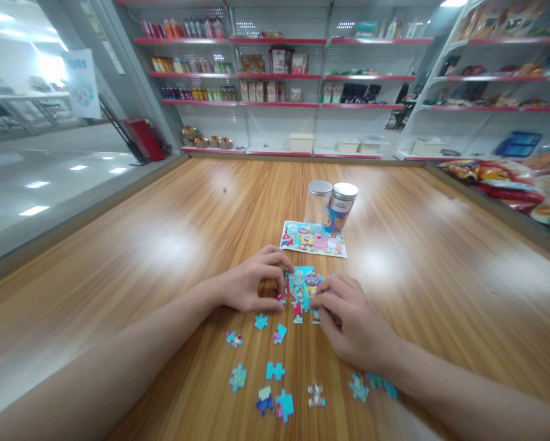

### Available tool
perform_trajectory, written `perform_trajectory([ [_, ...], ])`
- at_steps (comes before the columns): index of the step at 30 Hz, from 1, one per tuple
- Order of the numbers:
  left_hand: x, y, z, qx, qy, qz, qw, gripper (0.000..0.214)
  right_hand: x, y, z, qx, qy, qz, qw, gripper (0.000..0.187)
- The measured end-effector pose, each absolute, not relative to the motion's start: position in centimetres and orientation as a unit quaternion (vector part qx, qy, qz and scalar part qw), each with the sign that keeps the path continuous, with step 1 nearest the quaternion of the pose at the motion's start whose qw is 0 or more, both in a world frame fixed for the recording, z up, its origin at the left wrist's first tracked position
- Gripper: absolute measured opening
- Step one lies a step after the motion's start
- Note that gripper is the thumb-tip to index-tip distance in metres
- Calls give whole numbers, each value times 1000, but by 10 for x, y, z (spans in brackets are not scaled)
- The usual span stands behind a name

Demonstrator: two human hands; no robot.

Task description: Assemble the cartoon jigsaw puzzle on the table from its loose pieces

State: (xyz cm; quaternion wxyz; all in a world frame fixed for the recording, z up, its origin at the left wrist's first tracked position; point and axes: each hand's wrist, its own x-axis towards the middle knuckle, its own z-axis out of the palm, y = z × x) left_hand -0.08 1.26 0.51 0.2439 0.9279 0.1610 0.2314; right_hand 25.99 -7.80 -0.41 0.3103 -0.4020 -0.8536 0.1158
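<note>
A partly joined jigsaw cluster (302,286) lies on the wooden table (165,245) between my two hands. My left hand (253,283) curls at its left edge, thumb and forefinger pinched on the cluster's side. My right hand (351,318) rests on its right side, fingers bent and pressing the pieces. Several loose puzzle pieces (275,370) are scattered nearer to me. Just beyond the cluster lies a colourful reference picture (314,239).
Two lidded cylindrical jars (332,205) stand behind the picture. Red-edged store shelves (279,76) with goods line the far wall and right side. Snack packets (509,180) pile up at the table's right edge. A glass wall is on the left.
</note>
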Motion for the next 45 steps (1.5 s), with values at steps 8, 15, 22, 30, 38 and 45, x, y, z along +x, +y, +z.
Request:
perform_trajectory([
  [8, 0, 11, 8, 929, 146, 231, 249, 19, 261, -76, -5, -392, -855, 106, 324, 23],
  [15, 0, 8, 11, 935, 165, 227, 217, 24, 261, -77, -6, -397, -854, 115, 316, 22],
  [22, -1, 9, 8, 938, 166, 221, 210, 19, 260, -77, -6, -397, -853, 120, 317, 22],
  [30, -1, 10, 7, 936, 160, 222, 221, 15, 260, -76, -5, -398, -853, 118, 317, 23],
  [38, 0, 10, 9, 935, 156, 226, 226, 14, 261, -76, -7, -397, -855, 113, 315, 22],
  [45, -1, 9, 9, 935, 172, 223, 214, 20, 261, -76, -6, -397, -855, 111, 314, 22],
])
